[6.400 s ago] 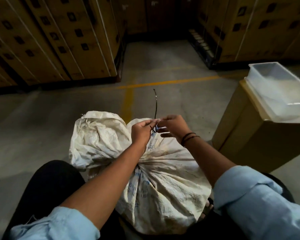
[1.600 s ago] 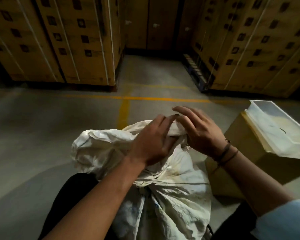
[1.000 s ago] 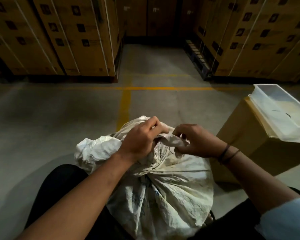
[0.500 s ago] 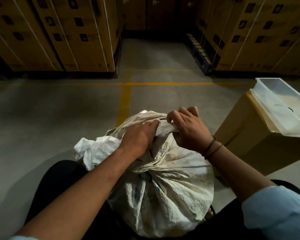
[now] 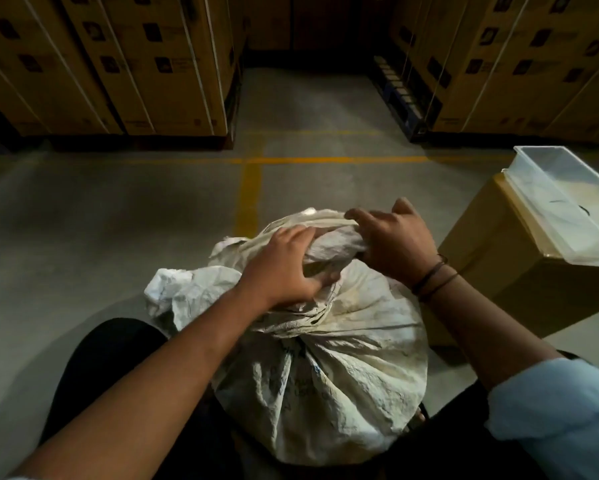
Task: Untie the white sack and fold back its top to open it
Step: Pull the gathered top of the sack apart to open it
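Observation:
A full white woven sack (image 5: 339, 368) stands between my knees on the concrete floor, its neck bunched and creased. The loose top fabric (image 5: 329, 242) is gathered into a thick roll above the neck. My left hand (image 5: 284, 268) grips the near left side of that roll, fingers curled into the cloth. My right hand (image 5: 391, 240) holds its right side, fingers hooked over the far edge. A loose flap of sack (image 5: 180, 289) hangs to the left. No tie shows around the neck.
A cardboard box (image 5: 509, 268) stands close on the right with a clear plastic tub (image 5: 561, 199) on top holding a thin dark cord (image 5: 583, 209). Strapped carton stacks (image 5: 125, 64) line the far side, with another stack (image 5: 519, 64) at right. Yellow lines (image 5: 249, 188) mark the floor.
The black tie came off the sack neck and lies in the tub. Both hands moved to the loose top and have spread slightly apart along the bunched fabric since half a second ago.

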A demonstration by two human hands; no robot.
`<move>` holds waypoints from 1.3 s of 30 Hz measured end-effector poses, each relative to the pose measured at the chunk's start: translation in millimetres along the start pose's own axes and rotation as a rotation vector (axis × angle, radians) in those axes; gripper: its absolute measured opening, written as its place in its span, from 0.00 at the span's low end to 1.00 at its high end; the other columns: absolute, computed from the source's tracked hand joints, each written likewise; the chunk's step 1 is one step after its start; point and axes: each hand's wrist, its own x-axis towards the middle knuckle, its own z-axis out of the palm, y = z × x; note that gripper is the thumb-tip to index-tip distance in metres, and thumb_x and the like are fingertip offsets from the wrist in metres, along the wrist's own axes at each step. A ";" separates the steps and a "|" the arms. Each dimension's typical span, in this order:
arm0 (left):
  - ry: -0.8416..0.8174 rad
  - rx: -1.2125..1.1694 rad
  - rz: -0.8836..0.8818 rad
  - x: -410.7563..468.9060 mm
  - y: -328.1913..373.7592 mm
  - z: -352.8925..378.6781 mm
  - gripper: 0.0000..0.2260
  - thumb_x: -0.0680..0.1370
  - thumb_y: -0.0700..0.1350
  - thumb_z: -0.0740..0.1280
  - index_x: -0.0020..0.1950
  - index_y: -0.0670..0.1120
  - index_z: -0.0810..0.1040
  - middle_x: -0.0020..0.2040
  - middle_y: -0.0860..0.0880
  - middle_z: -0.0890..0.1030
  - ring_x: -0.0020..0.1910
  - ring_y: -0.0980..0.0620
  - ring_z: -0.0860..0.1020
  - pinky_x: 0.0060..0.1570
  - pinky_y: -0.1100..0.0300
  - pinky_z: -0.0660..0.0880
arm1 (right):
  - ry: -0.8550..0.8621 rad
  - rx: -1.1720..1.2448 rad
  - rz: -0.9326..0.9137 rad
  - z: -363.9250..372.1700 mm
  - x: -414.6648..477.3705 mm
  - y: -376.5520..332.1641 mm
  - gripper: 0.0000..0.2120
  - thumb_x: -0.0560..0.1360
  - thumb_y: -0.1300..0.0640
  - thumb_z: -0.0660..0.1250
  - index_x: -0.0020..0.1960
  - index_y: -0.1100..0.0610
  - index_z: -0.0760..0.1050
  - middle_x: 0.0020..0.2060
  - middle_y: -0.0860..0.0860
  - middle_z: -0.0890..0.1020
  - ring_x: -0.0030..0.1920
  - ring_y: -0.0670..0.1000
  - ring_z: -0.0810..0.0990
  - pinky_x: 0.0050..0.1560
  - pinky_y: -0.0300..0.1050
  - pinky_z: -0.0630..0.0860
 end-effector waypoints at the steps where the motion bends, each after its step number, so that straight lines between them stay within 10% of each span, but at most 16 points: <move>1: -0.095 -0.110 -0.063 0.8 1.3 -3.8 0.39 0.74 0.68 0.65 0.78 0.48 0.64 0.77 0.47 0.67 0.76 0.48 0.64 0.75 0.46 0.63 | 0.068 -0.035 0.018 4.9 0.0 -1.5 0.15 0.73 0.47 0.69 0.56 0.54 0.77 0.39 0.50 0.85 0.29 0.55 0.78 0.45 0.49 0.65; 6: -0.101 -0.222 -0.191 -4.3 -11.0 -12.4 0.31 0.73 0.66 0.70 0.71 0.53 0.72 0.62 0.55 0.79 0.57 0.54 0.78 0.57 0.54 0.77 | 0.137 -0.047 -0.021 12.6 2.4 -24.8 0.17 0.73 0.55 0.66 0.61 0.56 0.75 0.42 0.51 0.82 0.31 0.54 0.77 0.50 0.51 0.64; 12: 0.150 0.167 0.022 -9.6 -4.3 -6.7 0.24 0.75 0.43 0.71 0.69 0.54 0.70 0.63 0.51 0.81 0.58 0.47 0.80 0.51 0.49 0.80 | -0.385 0.334 -0.181 -17.2 2.0 -17.1 0.45 0.69 0.37 0.72 0.79 0.50 0.59 0.78 0.48 0.64 0.79 0.50 0.58 0.79 0.58 0.52; 16: 0.061 0.146 0.089 -20.1 13.3 3.2 0.31 0.74 0.58 0.72 0.71 0.52 0.64 0.68 0.50 0.73 0.62 0.48 0.75 0.56 0.50 0.77 | -0.190 0.359 -0.276 -25.5 3.9 -1.8 0.31 0.69 0.53 0.74 0.71 0.48 0.73 0.66 0.48 0.80 0.66 0.51 0.78 0.71 0.57 0.68; 22: -0.454 -0.337 -0.141 -19.1 -2.1 -8.2 0.44 0.71 0.68 0.72 0.79 0.53 0.57 0.77 0.53 0.63 0.73 0.53 0.66 0.72 0.52 0.66 | -0.080 0.116 -0.085 -8.4 -1.9 -5.1 0.15 0.71 0.41 0.63 0.50 0.49 0.80 0.39 0.50 0.81 0.33 0.60 0.81 0.31 0.45 0.72; 26: -0.441 0.065 -0.258 -9.4 -23.0 -12.0 0.40 0.65 0.71 0.72 0.67 0.47 0.72 0.65 0.50 0.78 0.59 0.49 0.78 0.60 0.50 0.76 | -0.103 0.085 0.059 8.7 -2.9 -18.2 0.16 0.73 0.47 0.63 0.58 0.53 0.74 0.41 0.51 0.80 0.31 0.60 0.79 0.27 0.46 0.75; 29: -0.392 0.150 -0.282 -8.3 -19.0 -8.7 0.17 0.73 0.52 0.73 0.55 0.47 0.72 0.59 0.48 0.79 0.52 0.46 0.78 0.51 0.51 0.78 | -0.125 0.052 0.083 10.7 -2.3 -27.9 0.23 0.69 0.54 0.66 0.64 0.55 0.74 0.45 0.53 0.80 0.38 0.60 0.81 0.28 0.46 0.75; 32: -0.202 0.364 -0.151 -12.5 -7.8 -2.1 0.16 0.75 0.41 0.68 0.62 0.45 0.73 0.60 0.45 0.78 0.50 0.43 0.81 0.47 0.50 0.79 | -0.155 0.026 -0.130 4.7 -2.5 -27.8 0.37 0.66 0.55 0.66 0.75 0.58 0.66 0.68 0.58 0.74 0.67 0.61 0.74 0.59 0.55 0.77; 34: -0.046 0.448 -0.058 -11.9 -1.9 4.6 0.18 0.79 0.41 0.66 0.69 0.47 0.72 0.62 0.46 0.78 0.51 0.41 0.82 0.45 0.49 0.78 | -0.308 0.103 -0.296 1.2 -4.7 -28.6 0.44 0.68 0.48 0.65 0.81 0.57 0.54 0.80 0.57 0.59 0.80 0.57 0.55 0.78 0.57 0.59; 39: 0.145 0.424 0.047 -10.5 8.3 21.1 0.14 0.80 0.40 0.63 0.65 0.47 0.73 0.54 0.46 0.82 0.51 0.43 0.83 0.43 0.48 0.81 | -0.350 0.243 -0.213 2.4 -10.9 -21.8 0.41 0.70 0.38 0.70 0.78 0.48 0.60 0.67 0.50 0.77 0.61 0.57 0.80 0.51 0.55 0.81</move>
